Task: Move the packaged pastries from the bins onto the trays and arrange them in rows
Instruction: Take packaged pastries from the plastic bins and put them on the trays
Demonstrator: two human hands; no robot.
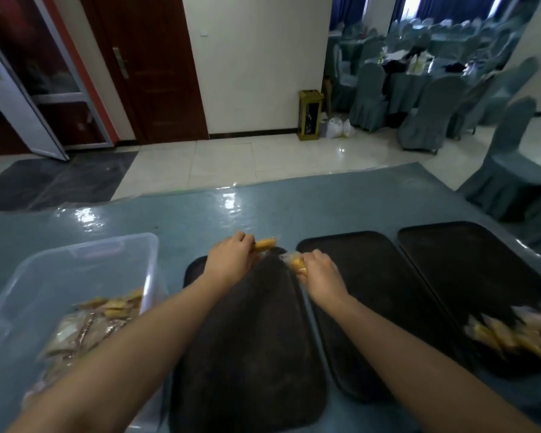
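Observation:
Three black trays lie side by side on the table: a near one [244, 339], a middle one [372, 276] and a right one [469, 264]. My left hand [231, 257] holds a yellow packaged pastry [265, 244] over the far edge of the near tray. My right hand [320, 271] grips another wrapped pastry [295, 263] at the far corner between the near and middle trays. A clear plastic bin [85, 264] at the left contains several packaged pastries [107, 310]. More pastries [512, 335] lie heaped on the right tray's near end.
The table [294, 201] has a glossy blue-grey cover. Beyond it are a tiled floor, a dark wooden door [150, 67], a gold bin [310, 115] by the wall, and covered chairs [509, 160] at right.

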